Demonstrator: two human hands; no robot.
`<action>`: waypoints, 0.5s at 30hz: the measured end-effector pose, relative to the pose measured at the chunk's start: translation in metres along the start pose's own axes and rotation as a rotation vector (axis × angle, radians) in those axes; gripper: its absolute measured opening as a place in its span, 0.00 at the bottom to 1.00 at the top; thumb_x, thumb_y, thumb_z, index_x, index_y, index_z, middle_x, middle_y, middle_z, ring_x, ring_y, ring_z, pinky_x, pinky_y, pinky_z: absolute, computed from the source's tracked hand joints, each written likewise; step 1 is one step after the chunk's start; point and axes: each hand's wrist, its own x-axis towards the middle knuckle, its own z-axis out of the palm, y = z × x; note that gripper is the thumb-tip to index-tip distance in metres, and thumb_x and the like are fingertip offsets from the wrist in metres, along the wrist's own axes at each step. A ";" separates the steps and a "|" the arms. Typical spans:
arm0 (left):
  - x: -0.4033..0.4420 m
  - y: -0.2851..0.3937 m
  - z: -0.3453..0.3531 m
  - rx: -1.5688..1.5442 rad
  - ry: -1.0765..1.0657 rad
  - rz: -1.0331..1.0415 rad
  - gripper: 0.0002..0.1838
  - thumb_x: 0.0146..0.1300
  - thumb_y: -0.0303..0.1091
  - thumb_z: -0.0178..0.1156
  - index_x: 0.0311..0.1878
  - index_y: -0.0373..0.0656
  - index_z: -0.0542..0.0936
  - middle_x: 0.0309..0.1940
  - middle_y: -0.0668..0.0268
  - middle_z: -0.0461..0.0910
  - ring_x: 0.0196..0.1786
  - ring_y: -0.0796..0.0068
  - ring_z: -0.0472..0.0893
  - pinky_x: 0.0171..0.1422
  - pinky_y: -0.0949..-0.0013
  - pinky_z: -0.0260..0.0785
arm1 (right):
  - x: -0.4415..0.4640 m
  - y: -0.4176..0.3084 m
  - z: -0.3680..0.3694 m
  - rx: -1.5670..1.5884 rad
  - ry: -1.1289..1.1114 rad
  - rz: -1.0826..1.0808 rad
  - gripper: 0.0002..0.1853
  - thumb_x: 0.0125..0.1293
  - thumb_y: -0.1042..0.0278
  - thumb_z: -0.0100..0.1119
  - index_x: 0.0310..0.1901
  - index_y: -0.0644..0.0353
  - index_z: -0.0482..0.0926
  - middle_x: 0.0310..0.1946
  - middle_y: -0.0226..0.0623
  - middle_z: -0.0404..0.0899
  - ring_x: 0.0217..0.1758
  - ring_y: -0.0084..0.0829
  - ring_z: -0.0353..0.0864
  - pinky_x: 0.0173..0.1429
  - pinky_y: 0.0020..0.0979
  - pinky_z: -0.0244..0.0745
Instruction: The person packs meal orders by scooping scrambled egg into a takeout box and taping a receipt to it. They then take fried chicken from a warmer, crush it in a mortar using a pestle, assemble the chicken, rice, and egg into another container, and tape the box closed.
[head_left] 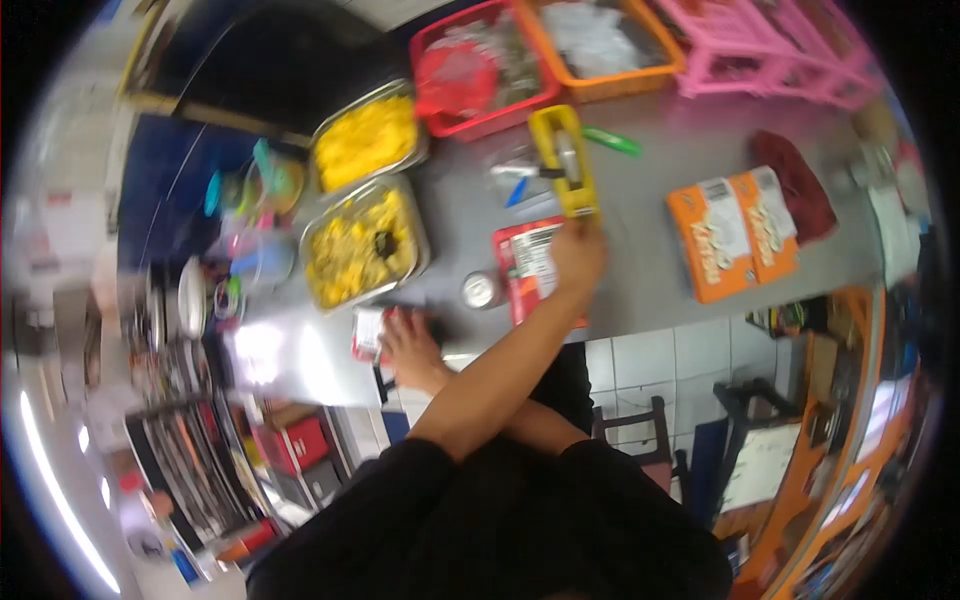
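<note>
My arms cross, the left forearm passing over the right one. My left hand (579, 258) is curled at the lower end of a long yellow tool (565, 160) with a grey middle; its exact kind is unclear. Under and beside that hand lies a red packet (506, 262) with a white printed label. On the left, my right hand (408, 347) rests with spread fingers on a smaller red packet (368, 332) with a white label, near the table edge. A can (481, 290) stands between the two packets.
Two metal trays of yellow food (362, 240) sit at left. Red (485, 126) and orange (625, 84) baskets and a pink crate (745, 75) line the back. Orange packets (735, 235) and a dark red cloth (795, 185) lie right. A green marker (612, 141) is near the yellow tool.
</note>
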 end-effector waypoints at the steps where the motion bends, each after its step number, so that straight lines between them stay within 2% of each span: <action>1: 0.010 -0.003 0.007 -0.036 0.029 -0.117 0.15 0.71 0.40 0.57 0.32 0.38 0.79 0.23 0.59 0.81 0.24 0.67 0.83 0.24 0.62 0.73 | 0.002 -0.002 0.010 -0.018 -0.024 -0.012 0.41 0.55 0.42 0.66 0.69 0.53 0.75 0.75 0.51 0.64 0.80 0.61 0.53 0.76 0.70 0.49; 2: 0.024 -0.016 0.016 -0.073 0.044 -0.220 0.16 0.71 0.42 0.54 0.31 0.41 0.78 0.20 0.61 0.79 0.22 0.65 0.82 0.21 0.60 0.71 | 0.003 -0.002 0.016 -0.035 -0.045 -0.036 0.41 0.55 0.43 0.65 0.70 0.52 0.74 0.75 0.50 0.64 0.80 0.61 0.51 0.76 0.71 0.49; 3: 0.019 -0.010 0.026 -0.181 0.159 -0.254 0.15 0.70 0.40 0.54 0.29 0.43 0.77 0.16 0.63 0.77 0.20 0.64 0.82 0.21 0.57 0.72 | 0.000 -0.004 0.016 -0.025 -0.031 -0.039 0.41 0.55 0.44 0.65 0.71 0.51 0.74 0.75 0.50 0.63 0.81 0.61 0.50 0.75 0.71 0.50; 4: 0.020 -0.013 0.025 -0.322 0.079 -0.350 0.15 0.72 0.41 0.56 0.36 0.38 0.76 0.20 0.61 0.79 0.20 0.65 0.81 0.19 0.61 0.74 | -0.001 -0.003 0.011 -0.021 -0.014 -0.036 0.42 0.54 0.44 0.66 0.71 0.51 0.73 0.75 0.50 0.63 0.81 0.60 0.49 0.75 0.71 0.50; 5: 0.009 -0.006 0.031 0.138 0.026 -0.110 0.10 0.67 0.33 0.54 0.29 0.41 0.77 0.18 0.59 0.81 0.19 0.62 0.83 0.25 0.54 0.76 | 0.000 -0.003 0.000 0.009 -0.040 -0.050 0.41 0.54 0.45 0.66 0.71 0.50 0.73 0.75 0.50 0.62 0.81 0.60 0.51 0.75 0.70 0.50; 6: -0.024 0.029 0.016 -0.051 -0.079 -0.156 0.11 0.68 0.32 0.54 0.32 0.37 0.79 0.19 0.58 0.82 0.21 0.64 0.84 0.26 0.57 0.76 | 0.001 -0.001 -0.009 0.033 -0.068 -0.050 0.41 0.54 0.46 0.67 0.71 0.49 0.73 0.75 0.50 0.62 0.81 0.59 0.52 0.76 0.70 0.50; 8: -0.080 0.086 -0.042 -0.190 -0.326 -0.071 0.14 0.70 0.34 0.56 0.30 0.34 0.79 0.21 0.57 0.82 0.21 0.68 0.84 0.25 0.60 0.75 | 0.001 0.002 -0.011 0.057 -0.012 -0.063 0.39 0.54 0.46 0.68 0.69 0.48 0.74 0.75 0.50 0.62 0.80 0.58 0.55 0.75 0.67 0.52; 10: -0.113 0.096 -0.115 -0.089 -0.489 0.106 0.16 0.71 0.41 0.60 0.40 0.34 0.81 0.25 0.64 0.82 0.26 0.72 0.83 0.29 0.68 0.75 | 0.000 0.006 -0.009 0.073 0.008 -0.097 0.38 0.54 0.47 0.68 0.69 0.47 0.75 0.75 0.51 0.62 0.79 0.58 0.57 0.74 0.65 0.55; 12: -0.133 0.086 -0.202 0.043 -0.415 0.277 0.13 0.72 0.41 0.60 0.43 0.39 0.83 0.28 0.65 0.83 0.31 0.74 0.83 0.33 0.68 0.74 | 0.004 0.008 -0.011 0.072 0.033 -0.111 0.37 0.54 0.47 0.68 0.68 0.46 0.75 0.75 0.51 0.62 0.79 0.57 0.58 0.72 0.64 0.57; 13: -0.140 0.063 -0.242 0.125 -0.288 0.310 0.12 0.72 0.39 0.61 0.45 0.41 0.85 0.28 0.65 0.82 0.32 0.75 0.82 0.36 0.69 0.73 | 0.004 0.005 -0.014 0.079 -0.010 -0.093 0.38 0.54 0.48 0.69 0.68 0.48 0.76 0.76 0.51 0.61 0.79 0.57 0.56 0.72 0.65 0.57; 14: -0.148 0.035 -0.275 0.382 0.067 0.579 0.09 0.68 0.38 0.66 0.41 0.42 0.87 0.25 0.64 0.83 0.30 0.73 0.82 0.40 0.68 0.73 | 0.004 0.003 -0.015 0.085 -0.050 -0.073 0.38 0.54 0.48 0.70 0.68 0.49 0.76 0.77 0.50 0.59 0.80 0.57 0.55 0.72 0.67 0.57; 15: -0.147 0.033 -0.283 0.365 0.070 0.582 0.09 0.68 0.38 0.66 0.41 0.42 0.87 0.25 0.64 0.83 0.30 0.73 0.82 0.40 0.68 0.73 | 0.001 0.004 -0.003 0.076 0.013 -0.074 0.39 0.53 0.48 0.72 0.68 0.48 0.75 0.78 0.49 0.58 0.80 0.56 0.55 0.73 0.67 0.57</action>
